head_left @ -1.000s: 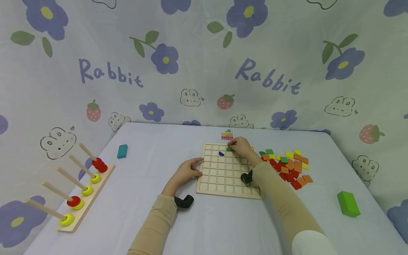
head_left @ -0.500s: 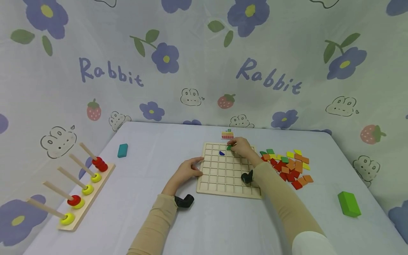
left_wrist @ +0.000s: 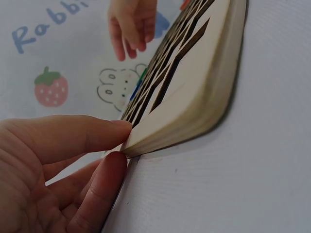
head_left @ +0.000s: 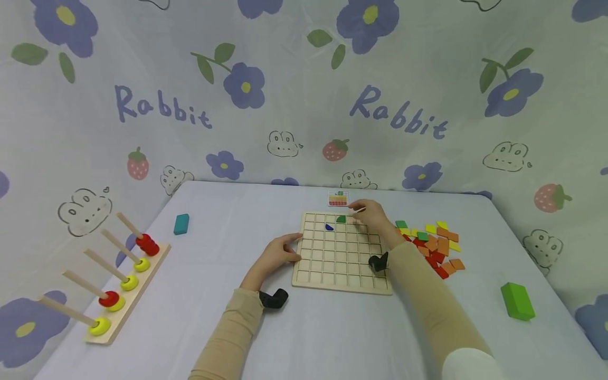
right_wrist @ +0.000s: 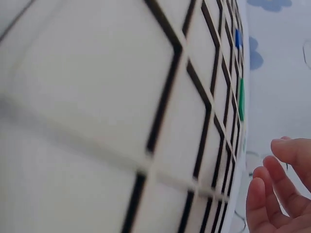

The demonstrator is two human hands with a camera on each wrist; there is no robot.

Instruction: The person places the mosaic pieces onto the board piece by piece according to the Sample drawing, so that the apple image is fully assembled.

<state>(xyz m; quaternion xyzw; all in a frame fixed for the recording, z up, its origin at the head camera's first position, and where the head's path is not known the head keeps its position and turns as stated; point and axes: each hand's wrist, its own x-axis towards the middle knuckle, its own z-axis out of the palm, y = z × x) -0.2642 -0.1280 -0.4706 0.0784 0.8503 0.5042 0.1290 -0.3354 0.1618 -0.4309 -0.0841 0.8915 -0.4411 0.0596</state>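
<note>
A square wooden grid board lies on the white table. At its left edge is my left hand, thumb and a finger spread apart along the side, fingertips right at the rim in the left wrist view. My right hand hovers over the board's far right part, fingers loosely bent and nothing between them. A green piece with a rounded corner sits in the far row, left of that hand. One row nearer lies a small blue piece.
A pattern card lies behind the board. Several red, orange, yellow and green tiles are scattered right of it, partly behind my right forearm. A bead-stacking rack and teal block stand left, a green block far right.
My right hand has let go of the green piece, which stays on the board, and has moved a little to the right. The left hand keeps its place at the edge.
</note>
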